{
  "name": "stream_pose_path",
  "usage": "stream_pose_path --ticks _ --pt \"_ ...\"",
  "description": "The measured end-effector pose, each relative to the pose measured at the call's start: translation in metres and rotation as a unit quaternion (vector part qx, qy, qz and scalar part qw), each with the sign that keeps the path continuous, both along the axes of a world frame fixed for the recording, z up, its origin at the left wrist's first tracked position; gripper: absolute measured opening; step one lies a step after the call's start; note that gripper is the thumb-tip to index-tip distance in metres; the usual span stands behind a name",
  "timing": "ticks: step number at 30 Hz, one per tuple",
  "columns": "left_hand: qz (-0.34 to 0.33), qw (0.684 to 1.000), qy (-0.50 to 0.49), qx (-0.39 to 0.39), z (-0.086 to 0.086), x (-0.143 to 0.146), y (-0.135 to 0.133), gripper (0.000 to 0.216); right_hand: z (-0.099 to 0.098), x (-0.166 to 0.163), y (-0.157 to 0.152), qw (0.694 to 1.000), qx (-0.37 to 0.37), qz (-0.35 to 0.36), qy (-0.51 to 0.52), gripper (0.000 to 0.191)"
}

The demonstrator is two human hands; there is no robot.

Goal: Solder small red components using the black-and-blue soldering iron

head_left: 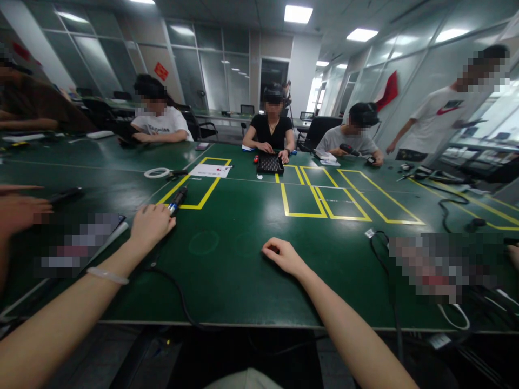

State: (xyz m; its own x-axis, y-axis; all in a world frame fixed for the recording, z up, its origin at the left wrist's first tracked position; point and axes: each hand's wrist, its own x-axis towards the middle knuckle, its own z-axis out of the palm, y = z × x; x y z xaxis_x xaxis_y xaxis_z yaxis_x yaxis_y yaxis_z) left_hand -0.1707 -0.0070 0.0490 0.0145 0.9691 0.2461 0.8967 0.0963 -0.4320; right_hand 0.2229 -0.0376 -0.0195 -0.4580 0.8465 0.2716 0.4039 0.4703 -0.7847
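My left hand (151,224) rests on the green table (243,270) with its fingers closed over the rear of a black and blue pen-like tool (178,199), whose tip points away from me toward the yellow tape lines. A black cable (178,294) trails from the tool back over the table's near edge. My right hand (284,255) lies on the table near the middle, fingers curled into a loose fist, with nothing seen in it. A thin white band circles my left wrist.
Yellow tape rectangles (324,200) mark the table's middle. A white tape roll (157,173), a sheet of paper (211,170) and a black tray (270,163) lie farther off. Several people sit across the table. Another person's hand (18,210) reaches in at left. Cables (446,208) lie at right.
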Motion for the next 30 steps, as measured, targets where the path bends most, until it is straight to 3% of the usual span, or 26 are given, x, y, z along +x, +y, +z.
stream_pose_path --ticks 6,10,13,16,19,22,25,30 --pt "-0.002 0.999 -0.032 0.035 0.010 0.008 -0.004 0.044 0.000 0.000 0.000 1.000 0.015 0.006 -0.004 0.015" --pt "-0.029 0.976 -0.214 -0.001 0.013 0.048 -0.005 0.043 0.000 0.000 0.000 1.000 0.010 0.006 -0.004 0.016" --pt "-0.112 0.903 -0.410 -0.064 0.007 0.099 -0.010 0.034 0.001 0.000 0.000 1.000 -0.004 0.006 0.004 0.016" --pt "-0.197 0.813 -0.536 -0.116 -0.007 0.155 -0.018 0.034 0.001 0.001 -0.001 1.000 -0.023 0.009 0.019 0.016" --pt "-0.232 0.729 -0.625 -0.157 -0.024 0.195 -0.026 0.035 0.000 0.001 -0.001 0.998 -0.038 0.012 0.057 0.015" --pt "-0.228 0.652 -0.693 -0.207 -0.038 0.213 -0.030 0.040 0.000 0.000 -0.001 0.994 -0.047 0.028 0.093 0.026" --pt "-0.221 0.608 -0.718 -0.254 -0.047 0.214 -0.032 0.050 0.002 -0.002 -0.002 0.994 -0.044 0.049 0.092 0.026" --pt "-0.233 0.586 -0.725 -0.278 -0.053 0.210 -0.034 0.054 0.003 -0.003 -0.004 0.995 -0.035 0.046 0.083 0.018"
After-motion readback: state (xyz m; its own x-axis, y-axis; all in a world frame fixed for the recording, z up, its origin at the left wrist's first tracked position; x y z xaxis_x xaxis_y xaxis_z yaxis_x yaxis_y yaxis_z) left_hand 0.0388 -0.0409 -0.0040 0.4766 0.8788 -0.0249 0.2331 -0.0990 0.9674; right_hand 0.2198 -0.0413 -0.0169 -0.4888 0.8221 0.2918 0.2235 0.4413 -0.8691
